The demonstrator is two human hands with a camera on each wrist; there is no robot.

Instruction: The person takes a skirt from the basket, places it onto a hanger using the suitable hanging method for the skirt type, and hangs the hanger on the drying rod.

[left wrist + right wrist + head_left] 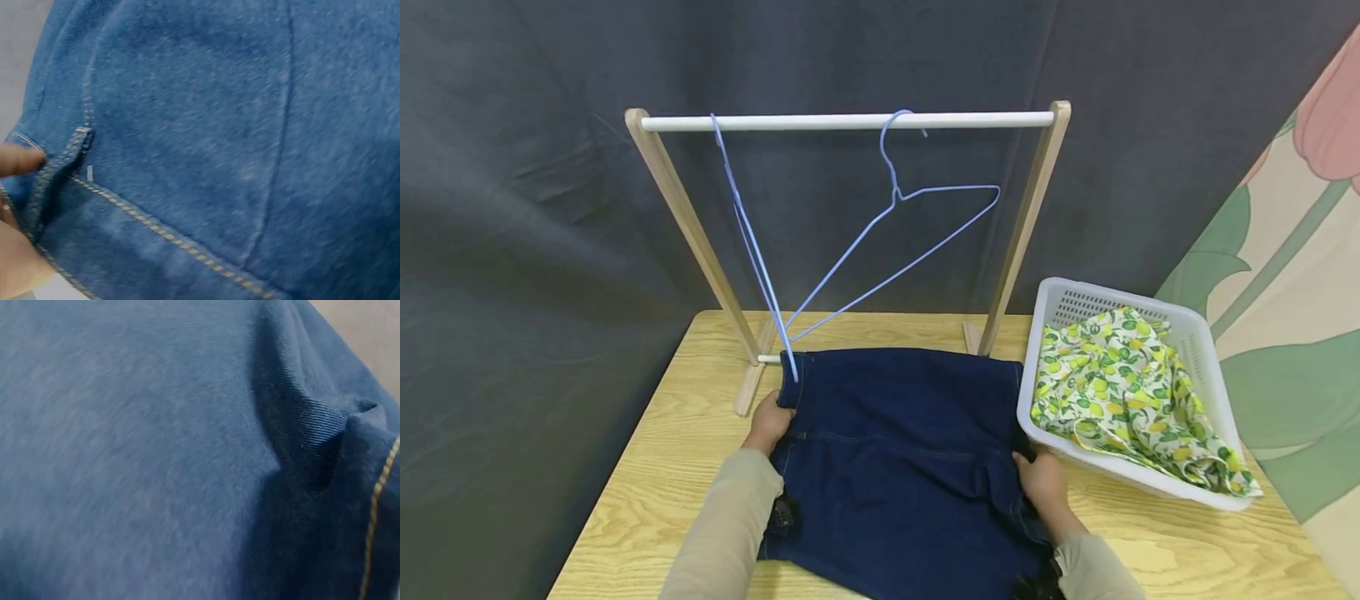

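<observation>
A dark blue denim garment with pale stitching lies spread over the table. At its left edge my left hand pinches the cloth, thumb on top. The left wrist view shows that hand's fingers beside a stitched denim strip like a belt loop. My right hand grips the opposite edge, just below the basket. Only bunched denim appears in the right wrist view, with the hand out of sight. One blue hanger, seen edge-on, hangs down in front of the garment's far left corner.
Behind the garment stands a rack with a white rail and wooden legs. Another blue hanger hangs right of centre on the rail. A white basket at the right holds lemon-print cloth. Dark curtain backs the table.
</observation>
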